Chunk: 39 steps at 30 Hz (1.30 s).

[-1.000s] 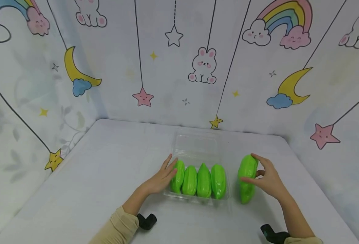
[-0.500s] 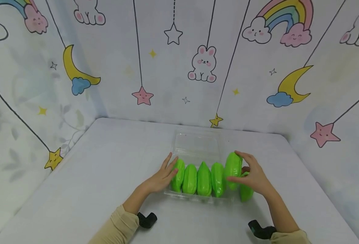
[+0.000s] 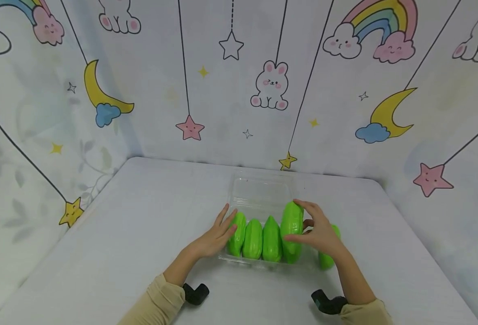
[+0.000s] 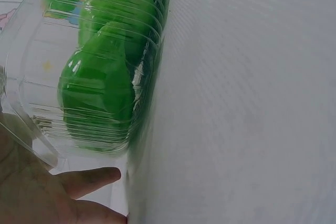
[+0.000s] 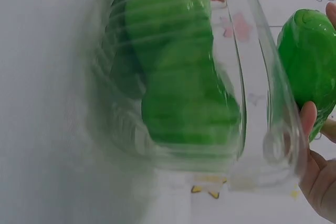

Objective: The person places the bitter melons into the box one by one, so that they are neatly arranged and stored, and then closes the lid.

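A clear plastic clamshell box [image 3: 259, 266] lies with its lid [image 3: 261, 192] folded back. Several glossy green, elongated fruit-like pieces [image 3: 252, 239] stand side by side in it. Over the right end of the row, my right hand [image 3: 324, 234] pinches another green piece [image 3: 292, 223] between thumb and fingers, raised above the box and hiding part of the row. In the right wrist view that held piece [image 5: 307, 59] is above the box rim. My left hand [image 3: 212, 237] rests at the box's left side, its fingers fairly straight, beside the leftmost piece [image 3: 236, 234].
One more green piece [image 3: 325, 262] lies on the white table [image 3: 141, 243] to the right of the box, partly behind my right hand. A patterned cloth wall [image 3: 231, 99] rises behind the table. Black wrist devices [image 3: 196, 294] sit at both wrists.
My right hand has carried the held green piece leftward, from right of the box to over its right end, uncovering another piece on the table. The left hand stays in place.
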Tool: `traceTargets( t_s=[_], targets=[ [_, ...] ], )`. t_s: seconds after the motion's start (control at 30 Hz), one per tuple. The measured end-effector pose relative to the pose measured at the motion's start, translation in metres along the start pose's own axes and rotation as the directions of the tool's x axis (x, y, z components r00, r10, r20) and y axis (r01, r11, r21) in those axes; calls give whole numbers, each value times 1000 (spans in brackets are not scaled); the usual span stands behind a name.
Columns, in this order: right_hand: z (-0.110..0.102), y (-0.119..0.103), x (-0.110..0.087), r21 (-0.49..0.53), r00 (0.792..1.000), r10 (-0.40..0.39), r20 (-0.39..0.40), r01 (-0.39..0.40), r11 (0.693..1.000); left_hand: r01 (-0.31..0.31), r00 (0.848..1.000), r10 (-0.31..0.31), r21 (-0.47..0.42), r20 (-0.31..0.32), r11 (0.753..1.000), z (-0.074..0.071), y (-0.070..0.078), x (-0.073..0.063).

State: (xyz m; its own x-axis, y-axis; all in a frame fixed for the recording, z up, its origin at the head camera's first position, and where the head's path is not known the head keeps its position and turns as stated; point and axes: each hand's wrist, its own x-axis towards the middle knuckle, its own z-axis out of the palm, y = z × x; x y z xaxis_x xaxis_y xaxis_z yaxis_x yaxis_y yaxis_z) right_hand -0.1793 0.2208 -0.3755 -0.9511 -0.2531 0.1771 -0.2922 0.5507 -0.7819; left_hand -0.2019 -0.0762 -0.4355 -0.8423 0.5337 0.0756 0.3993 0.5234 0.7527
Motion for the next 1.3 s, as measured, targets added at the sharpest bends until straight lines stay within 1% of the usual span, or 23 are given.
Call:
traceTargets(
  t_s=[0.1, 0.17, 0.33, 0.4, 0.73, 0.97, 1.07, 1.2, 1.3],
  targets=[
    [4, -2, 2, 11, 1000, -2, 3, 2, 1000, -5, 1000, 5, -1, -5, 1000, 0, 0, 0],
    [5, -13, 1, 15, 1000, 0, 10, 0, 1000, -11, 1000, 11, -6, -10, 1000, 0, 0, 1],
    [14, -17, 6, 19, 999, -10, 32, 9, 1000, -13, 1000, 13, -16, -16, 1000, 0, 1, 0],
    [18, -10, 10, 22, 999, -26, 39, 25, 999, -13, 1000, 13, -18, -15, 1000, 0, 1, 0],
    [36, -17, 18, 44, 996, -57, 73, 54, 998, -14, 1000, 14, -2, -13, 1000, 0, -1, 1],
    [49, -19, 24, 30, 995, -29, 91, 26, 999, -4, 1000, 4, 12, -9, 1000, 0, 0, 1],
    [54, -20, 26, 24, 995, -49, 90, 47, 999, 0, 1000, 0, 10, -11, 1000, 0, 0, 1],
    [61, -19, 29, 4, 991, -106, 83, 106, 994, 3, 1000, -2, 9, -12, 1000, 0, 0, 1],
    [66, -19, 31, -21, 989, -122, 82, 124, 992, 3, 1000, -2, 16, -16, 1000, 0, 0, 1]
  ],
)
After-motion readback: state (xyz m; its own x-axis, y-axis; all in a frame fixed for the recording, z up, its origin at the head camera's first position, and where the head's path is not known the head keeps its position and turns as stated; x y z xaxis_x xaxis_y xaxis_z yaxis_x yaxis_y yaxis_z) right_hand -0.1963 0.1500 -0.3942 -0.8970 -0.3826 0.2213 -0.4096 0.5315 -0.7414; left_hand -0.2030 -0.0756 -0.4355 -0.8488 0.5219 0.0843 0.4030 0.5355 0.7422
